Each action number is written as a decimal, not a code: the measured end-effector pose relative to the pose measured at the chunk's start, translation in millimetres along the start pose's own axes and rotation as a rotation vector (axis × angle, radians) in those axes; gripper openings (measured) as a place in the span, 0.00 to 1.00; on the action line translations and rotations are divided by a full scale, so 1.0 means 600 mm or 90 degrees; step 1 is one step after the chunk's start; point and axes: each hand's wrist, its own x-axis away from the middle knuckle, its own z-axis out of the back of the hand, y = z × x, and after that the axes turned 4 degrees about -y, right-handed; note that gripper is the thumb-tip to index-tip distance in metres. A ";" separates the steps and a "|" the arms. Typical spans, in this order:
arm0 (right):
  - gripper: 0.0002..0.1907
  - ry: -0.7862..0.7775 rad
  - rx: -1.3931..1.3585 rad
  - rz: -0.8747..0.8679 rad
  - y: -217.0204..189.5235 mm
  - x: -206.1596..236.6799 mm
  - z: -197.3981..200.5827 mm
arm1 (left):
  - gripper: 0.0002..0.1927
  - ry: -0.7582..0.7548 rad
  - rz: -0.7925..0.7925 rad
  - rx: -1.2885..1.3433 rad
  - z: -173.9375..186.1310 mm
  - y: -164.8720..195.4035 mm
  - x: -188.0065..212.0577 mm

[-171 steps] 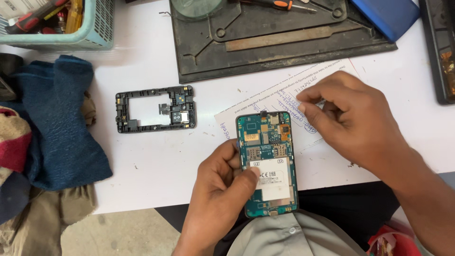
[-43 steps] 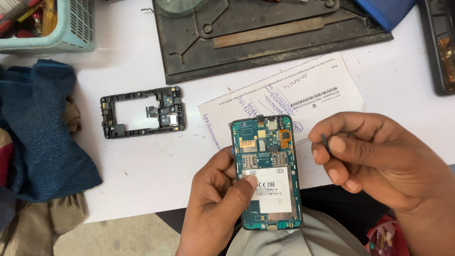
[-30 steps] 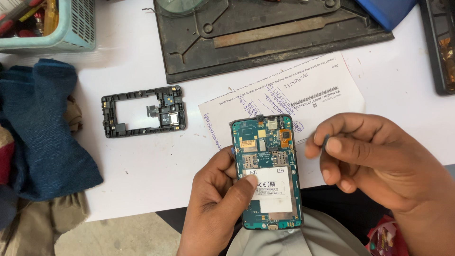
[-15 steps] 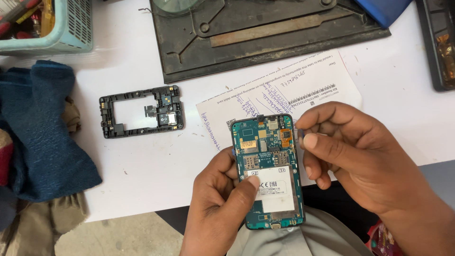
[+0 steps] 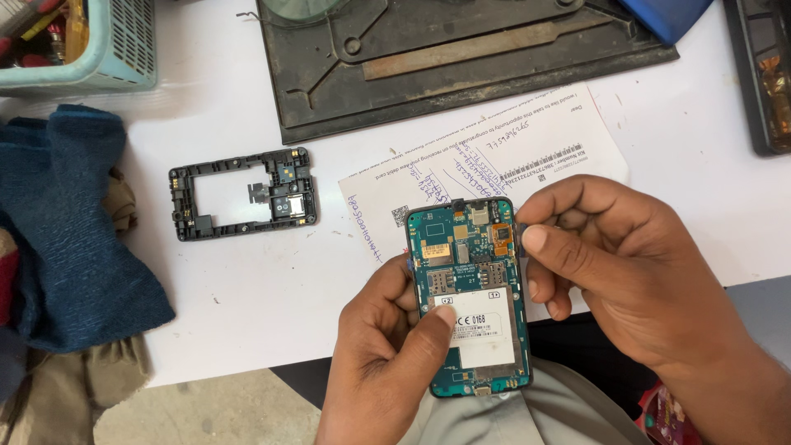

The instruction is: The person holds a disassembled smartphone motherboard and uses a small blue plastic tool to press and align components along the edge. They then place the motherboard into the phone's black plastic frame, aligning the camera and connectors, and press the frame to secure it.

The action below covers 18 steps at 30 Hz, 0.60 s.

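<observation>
My left hand (image 5: 387, 350) holds an opened phone (image 5: 470, 288) upright over the table's near edge, thumb pressed on its white label. The phone shows a teal circuit board with small metal parts. My right hand (image 5: 622, 259) is at the phone's upper right corner, fingertips pinched together against its edge; whether something small is pinched there I cannot tell. A black plastic phone frame (image 5: 243, 194) lies flat on the white table (image 5: 247, 288), to the left of both hands.
A printed sheet of paper (image 5: 494, 161) lies under the phone. A dark metal work tray (image 5: 461, 58) sits behind it. A pale green basket (image 5: 91, 41) stands at far left, blue cloth (image 5: 66, 231) at left, a blue object (image 5: 667, 12) and dark tray (image 5: 766, 74) at right.
My right hand has come in from the right to the phone's upper right corner. The phone has stayed in my left hand. The view has drifted slightly.
</observation>
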 end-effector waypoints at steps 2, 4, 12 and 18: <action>0.09 0.008 0.017 0.001 0.000 0.000 0.000 | 0.25 -0.002 0.003 0.003 -0.002 0.003 0.000; 0.09 0.013 0.031 0.004 0.000 0.001 0.001 | 0.25 -0.007 -0.003 0.008 -0.003 0.004 0.000; 0.09 0.019 0.072 0.012 0.000 0.000 0.000 | 0.25 -0.016 -0.016 0.002 -0.002 0.003 0.000; 0.10 0.075 0.178 -0.005 -0.010 0.002 -0.010 | 0.25 -0.021 -0.009 -0.001 0.001 -0.001 0.000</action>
